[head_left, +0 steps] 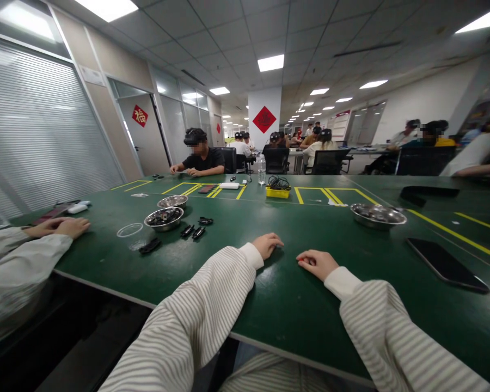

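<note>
My left hand (268, 244) rests on the green table (286, 305), its fingers curled under and nothing visible in it. My right hand (316, 263) lies a little to the right, also loosely curled on the table top, holding nothing that I can see. Both arms wear striped cream sleeves. To the left, beyond my left hand, a metal bowl (164, 218) holds dark small parts, and a few black clips (193, 232) lie loose beside it. Another metal bowl (378, 215) stands to the right, beyond my right hand.
A black phone (447, 264) lies at right. A co-worker's folded arms (36, 239) rest at the left table edge. A clear lid (129, 230), a yellow tray (277, 191) with cables and a water bottle (261, 170) stand farther off. Seated people work across the table.
</note>
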